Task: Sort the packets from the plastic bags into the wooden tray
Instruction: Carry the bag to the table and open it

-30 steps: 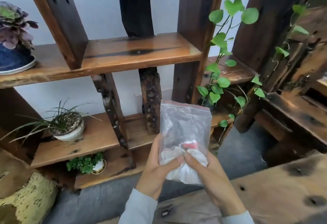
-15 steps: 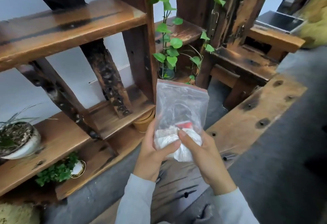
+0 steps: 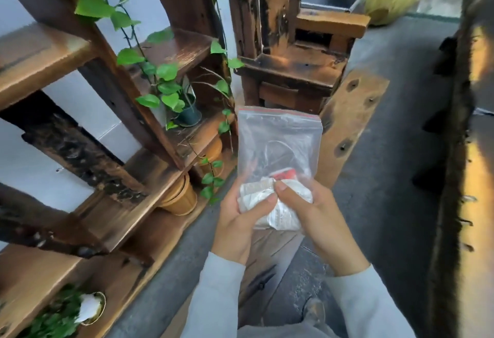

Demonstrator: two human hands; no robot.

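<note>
Both hands hold the plastic bag (image 3: 278,150) upright in front of my chest; my left hand (image 3: 238,220) cups its lower left corner with the thumb pressed across the front, and my right hand (image 3: 307,212) wraps the lower right, thumb pinching the bunched packets (image 3: 270,198) through the film; the packets, white with a bit of red, sit crumpled at the bottom, and the red-edged zip strip along the top looks closed. My grip matches that of a second ago, but the view has swung right; the wooden shelf (image 3: 149,177) with its trailing green vine (image 3: 160,81) and terracotta pots (image 3: 179,196) now sits further left, and a dark wooden chair (image 3: 291,70) has come into sight beyond the bag; I judge I am turning toward wherever the wooden tray is, since it is not in view, and no packet is out yet. Below my wrists lies a rough plank bench (image 3: 347,113) with dark knots, and grey floor (image 3: 387,177) stretches off to the right.
</note>
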